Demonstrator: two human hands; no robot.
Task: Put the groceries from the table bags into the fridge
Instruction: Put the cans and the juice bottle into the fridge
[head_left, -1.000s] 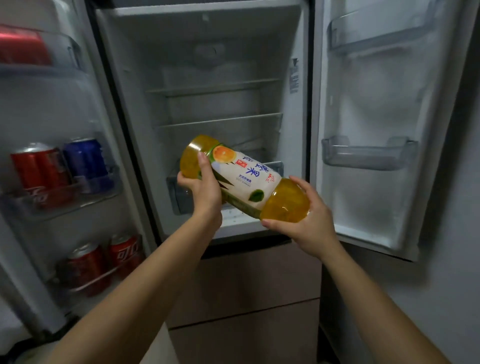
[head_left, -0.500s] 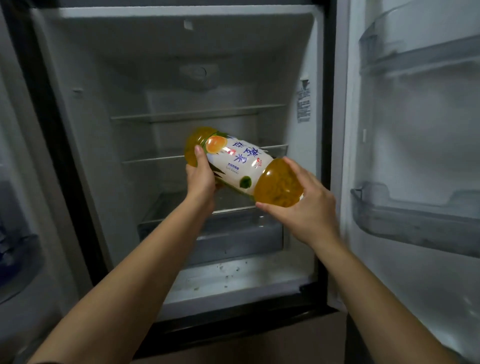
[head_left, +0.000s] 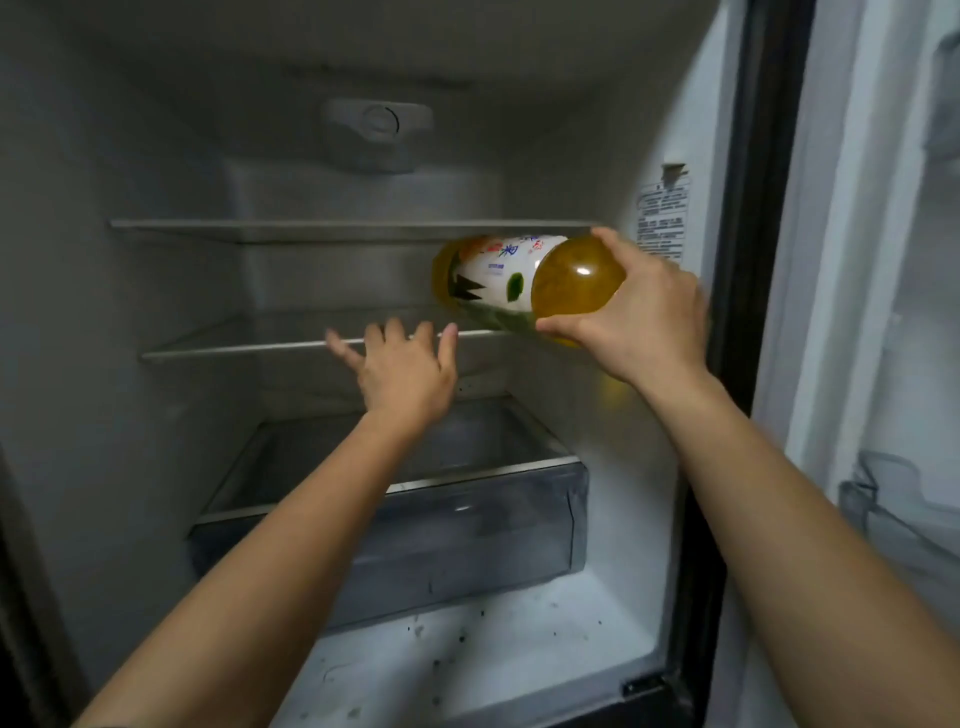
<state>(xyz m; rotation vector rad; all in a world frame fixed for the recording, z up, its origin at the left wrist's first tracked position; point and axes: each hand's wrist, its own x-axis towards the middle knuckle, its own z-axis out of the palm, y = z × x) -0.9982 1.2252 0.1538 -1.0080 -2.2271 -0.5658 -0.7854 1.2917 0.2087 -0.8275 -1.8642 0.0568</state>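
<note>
A large bottle of yellow drink (head_left: 524, 280) with a white label lies on its side at the right end of the middle glass shelf (head_left: 234, 348), its base toward me. My right hand (head_left: 649, 317) grips the base, thumb under it and fingers over the top. My left hand (head_left: 402, 371) is off the bottle, fingers spread, at the front edge of that same shelf, left of the bottle. The bottle's neck and cap point into the fridge and are hidden.
An upper glass shelf (head_left: 311, 228) sits just above the bottle. Below is a clear crisper drawer (head_left: 395, 530) and the white fridge floor (head_left: 493, 644). The right door's bin (head_left: 893, 499) stands open at the right edge.
I have leaned closer to the fridge. The bottle moved up and right onto the middle shelf. My left hand let go of the bottle's neck end and now hovers open at the shelf edge.
</note>
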